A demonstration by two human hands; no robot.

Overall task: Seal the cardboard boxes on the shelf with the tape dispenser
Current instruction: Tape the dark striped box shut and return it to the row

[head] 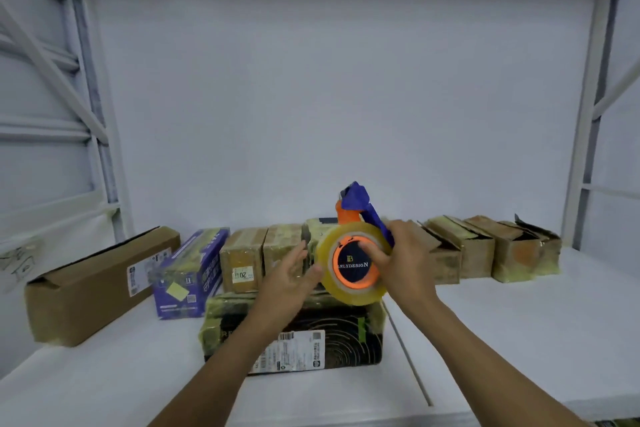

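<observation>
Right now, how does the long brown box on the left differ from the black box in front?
The long brown box is plain cardboard; the black box has printed curved lines. The brown box lies angled at the left; the black box sits centre front. Yellowish tape wraps the black box's ends; the brown box shows little. Both carry white labels.

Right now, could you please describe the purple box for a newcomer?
Look along the back of the white shelf. Second from the left, beside the long brown cardboard box, lies the purple printed carton. Both its neighbours are brown.
</observation>
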